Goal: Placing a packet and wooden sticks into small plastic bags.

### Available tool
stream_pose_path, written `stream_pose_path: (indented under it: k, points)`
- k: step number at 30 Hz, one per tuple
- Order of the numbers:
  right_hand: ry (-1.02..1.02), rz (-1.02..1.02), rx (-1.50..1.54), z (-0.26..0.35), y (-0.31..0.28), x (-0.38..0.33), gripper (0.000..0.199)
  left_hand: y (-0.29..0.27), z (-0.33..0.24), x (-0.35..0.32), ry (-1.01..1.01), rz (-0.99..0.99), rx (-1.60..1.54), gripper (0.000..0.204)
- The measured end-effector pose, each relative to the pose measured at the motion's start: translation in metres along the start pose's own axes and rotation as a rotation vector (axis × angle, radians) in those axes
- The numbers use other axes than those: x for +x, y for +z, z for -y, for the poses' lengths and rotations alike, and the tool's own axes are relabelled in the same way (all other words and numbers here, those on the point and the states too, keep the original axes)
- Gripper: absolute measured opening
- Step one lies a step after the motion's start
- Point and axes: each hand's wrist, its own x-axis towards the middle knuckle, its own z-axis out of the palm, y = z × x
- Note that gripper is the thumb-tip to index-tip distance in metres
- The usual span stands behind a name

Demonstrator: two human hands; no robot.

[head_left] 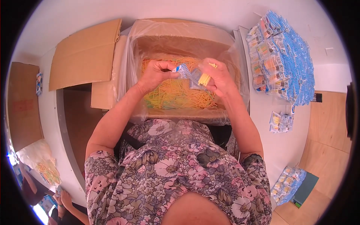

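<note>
Both hands meet above a cardboard box lined with clear plastic and filled with loose yellow, green and orange sticks; the left hand has its grip pinched shut on one end of a small clear packet with a blue-and-white header; the right hand has its grip closed around a bundle of yellow sticks and touches the packet's other end; the packet sits between the two hands, over the middle of the box. On the white tabletop to the right lies a large heap of filled packets; a few more packets lie nearer, and a clear bag of packets rests at the lower right.
</note>
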Motion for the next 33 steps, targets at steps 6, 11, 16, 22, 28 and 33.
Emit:
stream_pose_path:
  k: [6,11,16,22,28,33]
  points:
    - [-0.073,-0.04,-0.198,0.004,0.016,0.02,0.017,0.002,-0.009,-0.001,0.012,0.084,-0.008,0.014]
    - [-0.463,-0.184,-0.86,0.0,0.029,0.027,0.024,0.002,-0.008,-0.002,-0.029,0.066,-0.037,0.014]
    - [-0.508,-0.071,-0.874,0.012,0.043,0.014,0.025,-0.002,-0.004,-0.004,-0.064,0.057,-0.066,0.015]
    - [-0.702,-0.187,-0.805,-0.001,0.037,-0.001,0.016,0.003,-0.003,-0.006,-0.05,0.064,-0.106,0.018]
    - [-0.894,-0.264,-1.045,-0.038,0.007,-0.015,0.017,0.008,0.005,0.002,0.034,0.142,0.246,0.025]
    - [-0.653,-0.349,-0.769,-0.01,-0.067,-0.137,0.021,-0.012,-0.007,-0.015,-0.126,0.089,0.237,0.029]
